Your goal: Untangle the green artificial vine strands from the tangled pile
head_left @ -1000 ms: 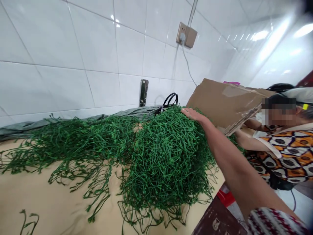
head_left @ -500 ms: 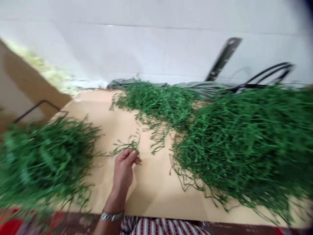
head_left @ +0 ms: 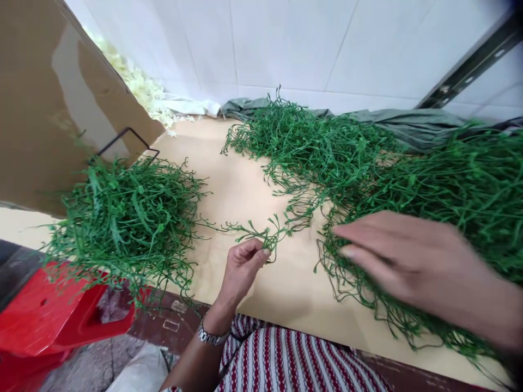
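Observation:
My left hand, with a metal watch on its wrist, pinches a small bunch of green plastic stems between thumb and fingers. The stems fan out above the fingertips, their ends thickened like small buds. My right hand is blurred over the near left part of a large pile of green stems. Its fingers are stretched leftward, the thumb slightly apart, and I see nothing between them. On the left lies another heap of green stems, hanging over the table's front edge.
Another stem pile lies at the back, joining the large one. A cardboard sheet stands at left, with a bent black wire by it. Pale yellow pieces lie behind. A red stool is below the table.
My right hand has come into view from the right, over the large pile. The view has turned, bringing the red stool into sight. My left hand still holds its stems.

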The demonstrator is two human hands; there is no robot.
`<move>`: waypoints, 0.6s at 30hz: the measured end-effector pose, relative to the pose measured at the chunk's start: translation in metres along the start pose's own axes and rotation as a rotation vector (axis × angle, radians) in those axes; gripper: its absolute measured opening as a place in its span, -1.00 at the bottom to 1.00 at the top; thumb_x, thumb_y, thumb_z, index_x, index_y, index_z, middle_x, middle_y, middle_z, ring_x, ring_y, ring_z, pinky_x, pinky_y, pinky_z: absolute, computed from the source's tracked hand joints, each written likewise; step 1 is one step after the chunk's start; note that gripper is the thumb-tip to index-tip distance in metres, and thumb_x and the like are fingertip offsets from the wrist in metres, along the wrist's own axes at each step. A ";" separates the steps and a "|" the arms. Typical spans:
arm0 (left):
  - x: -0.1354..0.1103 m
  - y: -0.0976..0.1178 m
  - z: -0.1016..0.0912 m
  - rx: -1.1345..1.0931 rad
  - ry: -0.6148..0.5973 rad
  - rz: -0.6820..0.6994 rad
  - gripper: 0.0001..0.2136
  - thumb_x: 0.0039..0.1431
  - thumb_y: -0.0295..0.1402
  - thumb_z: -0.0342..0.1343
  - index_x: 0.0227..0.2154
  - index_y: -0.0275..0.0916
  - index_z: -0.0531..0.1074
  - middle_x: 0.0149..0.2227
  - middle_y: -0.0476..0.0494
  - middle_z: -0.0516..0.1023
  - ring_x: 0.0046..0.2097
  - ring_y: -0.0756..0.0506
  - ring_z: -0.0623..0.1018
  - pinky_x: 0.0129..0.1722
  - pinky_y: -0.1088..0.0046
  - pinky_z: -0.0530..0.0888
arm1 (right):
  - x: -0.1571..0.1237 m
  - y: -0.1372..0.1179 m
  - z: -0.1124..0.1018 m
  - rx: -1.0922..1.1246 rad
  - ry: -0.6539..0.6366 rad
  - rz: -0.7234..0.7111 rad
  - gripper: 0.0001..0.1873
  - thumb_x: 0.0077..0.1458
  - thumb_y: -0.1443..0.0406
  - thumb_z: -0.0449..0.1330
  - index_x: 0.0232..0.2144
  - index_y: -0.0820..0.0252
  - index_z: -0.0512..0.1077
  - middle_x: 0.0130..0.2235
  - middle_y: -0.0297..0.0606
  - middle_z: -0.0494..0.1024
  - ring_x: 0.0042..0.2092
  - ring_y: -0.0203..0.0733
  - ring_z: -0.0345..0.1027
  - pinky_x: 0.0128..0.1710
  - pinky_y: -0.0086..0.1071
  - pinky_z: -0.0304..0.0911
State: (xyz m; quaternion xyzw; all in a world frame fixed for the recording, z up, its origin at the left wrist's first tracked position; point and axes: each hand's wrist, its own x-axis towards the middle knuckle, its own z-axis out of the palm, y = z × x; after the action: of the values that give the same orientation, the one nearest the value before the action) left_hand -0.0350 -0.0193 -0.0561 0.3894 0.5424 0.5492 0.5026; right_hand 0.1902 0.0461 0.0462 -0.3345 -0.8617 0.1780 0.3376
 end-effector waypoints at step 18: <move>-0.015 0.000 -0.001 0.006 -0.129 -0.065 -0.75 -0.04 -0.29 0.14 -0.68 -0.32 0.31 -0.65 0.05 0.14 -0.54 0.07 0.11 -0.55 0.53 0.09 | -0.009 -0.015 0.087 -0.272 -0.266 -0.161 -0.86 0.11 0.31 0.08 -0.32 0.24 0.42 -0.29 -0.14 0.42 -0.22 -0.08 0.20 -0.22 -0.18 0.10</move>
State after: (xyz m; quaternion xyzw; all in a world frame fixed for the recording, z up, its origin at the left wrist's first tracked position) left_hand -0.0329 -0.0339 -0.0543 0.4077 0.5228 0.5047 0.5530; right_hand 0.1270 0.0223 -0.0112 -0.2804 -0.9388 0.0750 0.1855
